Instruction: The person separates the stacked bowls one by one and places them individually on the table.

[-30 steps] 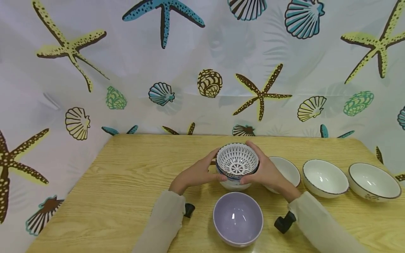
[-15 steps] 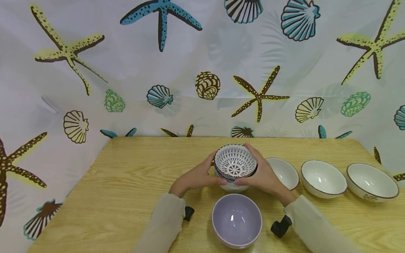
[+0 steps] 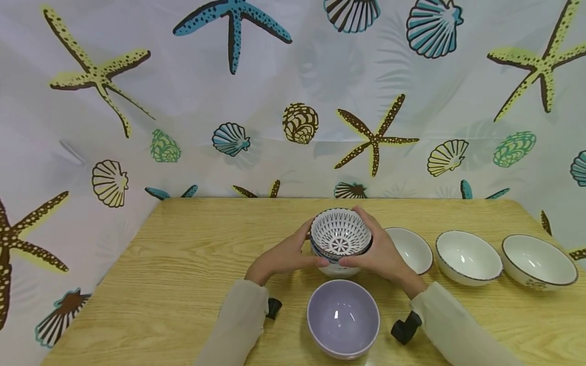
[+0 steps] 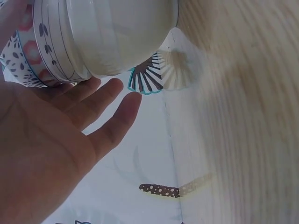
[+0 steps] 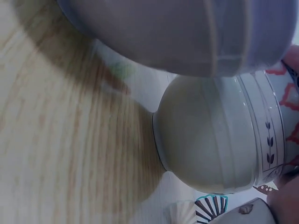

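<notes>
Clasped between the left hand (image 3: 286, 253) and the right hand (image 3: 384, 252), thumbs at the front, a stack of round ceramic bowls (image 3: 341, 249) is held toward the far edge of the pale wood-grain tabletop (image 3: 192, 259), topped by a white bowl with dark dashes (image 3: 341, 229)! Just in front, toward the near edge, a glossy lilac round bowl (image 3: 343, 319) is placed, and three dark-rimmed white ceramic bowls (image 3: 469, 257) are lined up toward the right edge.

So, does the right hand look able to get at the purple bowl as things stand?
Probably yes: nothing visible stands between the right hand and the purple bowl, though that hand would first need to release the bowl stack.
</notes>
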The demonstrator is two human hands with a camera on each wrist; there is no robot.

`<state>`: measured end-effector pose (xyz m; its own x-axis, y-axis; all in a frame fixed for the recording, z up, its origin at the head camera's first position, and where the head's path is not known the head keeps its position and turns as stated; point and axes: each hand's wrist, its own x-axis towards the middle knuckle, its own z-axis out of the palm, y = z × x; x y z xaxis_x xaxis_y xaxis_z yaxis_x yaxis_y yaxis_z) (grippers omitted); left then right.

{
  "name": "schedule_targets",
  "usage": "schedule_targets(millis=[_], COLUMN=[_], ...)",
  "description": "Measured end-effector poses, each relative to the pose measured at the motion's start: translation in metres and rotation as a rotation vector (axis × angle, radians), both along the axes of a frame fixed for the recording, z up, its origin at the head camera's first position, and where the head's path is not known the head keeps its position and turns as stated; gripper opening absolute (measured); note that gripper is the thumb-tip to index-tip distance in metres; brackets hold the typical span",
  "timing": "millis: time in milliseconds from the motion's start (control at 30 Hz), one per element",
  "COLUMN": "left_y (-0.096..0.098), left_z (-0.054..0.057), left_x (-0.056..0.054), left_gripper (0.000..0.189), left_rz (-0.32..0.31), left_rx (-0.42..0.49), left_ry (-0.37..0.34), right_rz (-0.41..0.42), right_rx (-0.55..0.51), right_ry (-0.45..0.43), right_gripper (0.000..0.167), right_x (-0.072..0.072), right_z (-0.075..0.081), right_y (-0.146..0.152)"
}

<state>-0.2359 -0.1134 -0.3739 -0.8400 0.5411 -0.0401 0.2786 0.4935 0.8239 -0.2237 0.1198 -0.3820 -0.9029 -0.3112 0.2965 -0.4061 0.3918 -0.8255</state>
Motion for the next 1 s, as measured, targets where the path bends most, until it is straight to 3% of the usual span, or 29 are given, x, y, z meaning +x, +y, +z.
schedule_targets(millis=[400, 1000], left_y=[0.002, 0.000], left_z=[-0.002, 0.000], left_x=[0.002, 0.000], left_gripper=[0.105, 0.101], left_rz=[-0.001, -0.020], left_rx=[-0.015, 0.006], left_ry=[0.005, 0.011], right_rz=[-0.029, -0.031], right_rx=[-0.028, -0.069], right_ry=[0.015, 0.056], right_gripper=[0.109, 0.111], right_x=[0.003, 0.010], right_z=[0.001, 0.027], right_y=[0.000, 0.001])
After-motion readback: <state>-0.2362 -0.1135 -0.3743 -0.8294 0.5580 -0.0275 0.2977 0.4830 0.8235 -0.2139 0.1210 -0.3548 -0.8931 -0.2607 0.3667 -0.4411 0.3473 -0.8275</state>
